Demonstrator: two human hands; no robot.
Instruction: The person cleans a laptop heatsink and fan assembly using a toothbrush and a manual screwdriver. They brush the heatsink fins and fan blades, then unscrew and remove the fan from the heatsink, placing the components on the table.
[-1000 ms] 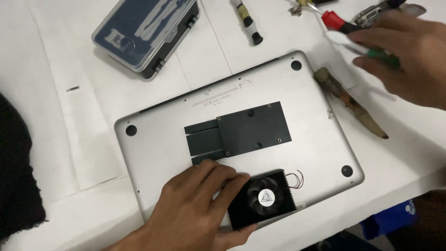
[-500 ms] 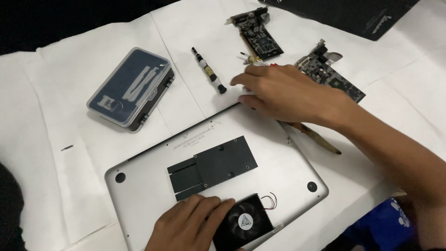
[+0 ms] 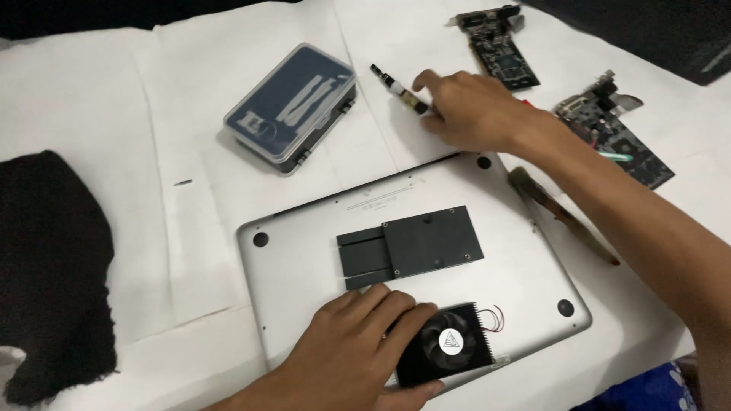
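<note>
A silver laptop (image 3: pixel 304 266) lies bottom-up on the white table, with a dark grey plate (image 3: pixel 426 242) on its middle. My left hand (image 3: pixel 354 342) rests on the laptop's near edge and grips a small black cooling fan (image 3: pixel 449 346) from its left side. My right hand (image 3: pixel 472 110) reaches across beyond the laptop's far edge, fingers closing around a short black and silver screwdriver handle (image 3: pixel 400 89) lying on the paper. Whether the handle is lifted off the paper cannot be made out.
A clear plastic tool case (image 3: pixel 293 106) with a blue insert sits at the far left. Two circuit cards (image 3: pixel 499 46) (image 3: pixel 617 137) lie at the far right. A brown-handled tool (image 3: pixel 563 217) rests beside the laptop's right edge. Black cloth (image 3: pixel 49 274) covers the left.
My right hand has moved left from the circuit cards to the screwdriver handle. The view has shifted, so the laptop sits higher in frame. My left hand stays on the fan.
</note>
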